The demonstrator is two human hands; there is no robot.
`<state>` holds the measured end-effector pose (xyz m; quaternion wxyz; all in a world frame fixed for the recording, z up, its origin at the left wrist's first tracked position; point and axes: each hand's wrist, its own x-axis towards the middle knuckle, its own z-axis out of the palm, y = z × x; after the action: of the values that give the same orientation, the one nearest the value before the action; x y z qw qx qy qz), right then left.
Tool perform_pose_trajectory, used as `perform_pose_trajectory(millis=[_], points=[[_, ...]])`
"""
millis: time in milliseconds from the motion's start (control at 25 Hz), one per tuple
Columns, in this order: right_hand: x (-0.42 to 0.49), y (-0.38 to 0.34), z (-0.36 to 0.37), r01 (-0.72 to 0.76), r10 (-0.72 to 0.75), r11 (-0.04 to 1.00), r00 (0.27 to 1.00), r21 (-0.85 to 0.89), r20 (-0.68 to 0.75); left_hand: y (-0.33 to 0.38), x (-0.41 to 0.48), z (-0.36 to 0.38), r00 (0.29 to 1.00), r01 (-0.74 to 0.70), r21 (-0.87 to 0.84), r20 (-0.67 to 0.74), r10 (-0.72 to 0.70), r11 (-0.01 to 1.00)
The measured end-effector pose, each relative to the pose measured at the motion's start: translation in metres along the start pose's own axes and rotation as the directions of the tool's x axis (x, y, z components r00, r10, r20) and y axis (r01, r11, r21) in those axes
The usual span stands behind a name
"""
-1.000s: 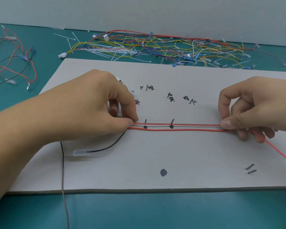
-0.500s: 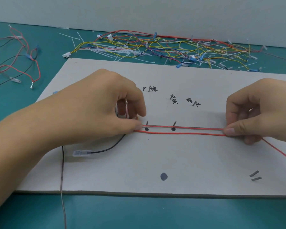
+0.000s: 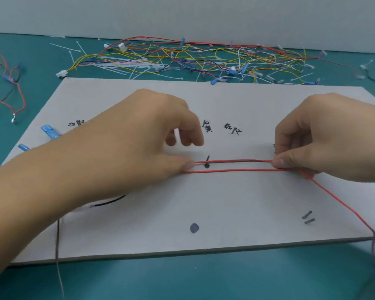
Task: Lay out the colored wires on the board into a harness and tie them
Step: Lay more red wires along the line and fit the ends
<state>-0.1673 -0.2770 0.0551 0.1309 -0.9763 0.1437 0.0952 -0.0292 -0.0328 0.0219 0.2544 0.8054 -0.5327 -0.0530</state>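
The left hand [image 3: 139, 152] pinches the red wires [image 3: 232, 170] between thumb and forefinger. The right hand [image 3: 325, 144] pinches the same run at its far end, so each grip is closed on the wires, low against the board [image 3: 225, 202]. Between the two grips the run lies taut: an upper red strand with a dark strand [image 3: 236, 161] tight beside it, and a lower red strand just below. A pin [image 3: 207, 158] stands just right of the left grip, and its dark base mark sits between the upper and lower strands. From the right grip a red tail [image 3: 344, 204] slants down and off the board's near edge, passing two pins [image 3: 307, 217] that lie below that grip. A black wire [image 3: 110, 201] shows below the left grip, under the forearm. Past both grips, beyond the board's far edge, loose wires [image 3: 193, 59] and white ties [image 3: 117, 66] are heaped on the table [image 3: 182, 278].

The step in hand looks like laying out — the run is being drawn straight along the marked route, and no tie is on it yet. The next move probably calls for closing the two strands into one bundle without losing tension. To reach for a tie one grip would have to let go, so the other must pin the bundle firmly.
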Motion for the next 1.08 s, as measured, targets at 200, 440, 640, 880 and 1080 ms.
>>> perform_pose_trajectory(millis=[200, 440, 640, 880, 1080], points=[[0.001, -0.003, 0.004, 0.070, -0.077, 0.992, 0.995, -0.108, -0.066, 0.012, 0.024, 0.016, 0.997, -0.017, -0.001, 0.074, 0.018, 1.000], [0.001, -0.008, 0.010, 0.083, -0.106, 0.980, 0.987, -0.181, -0.120, 0.006, 0.024, 0.019, 0.996, -0.080, 0.021, 0.047, 0.079, 0.997], [0.005, -0.044, 0.030, 0.236, -0.246, 0.969, 0.954, -0.076, -0.172, -0.023, -0.004, -0.008, 0.998, -0.051, 0.127, 0.042, 0.046, 0.991], [0.006, -0.063, 0.037, 0.332, -0.318, 0.943, 0.926, 0.035, -0.202, -0.040, -0.035, -0.021, 0.997, 0.075, 0.130, -0.020, -0.073, 0.989], [-0.001, -0.050, 0.028, 0.224, -0.196, 0.948, 0.971, 0.225, -0.138, -0.022, -0.021, -0.022, 0.997, 0.074, 0.177, 0.008, -0.077, 0.981]])
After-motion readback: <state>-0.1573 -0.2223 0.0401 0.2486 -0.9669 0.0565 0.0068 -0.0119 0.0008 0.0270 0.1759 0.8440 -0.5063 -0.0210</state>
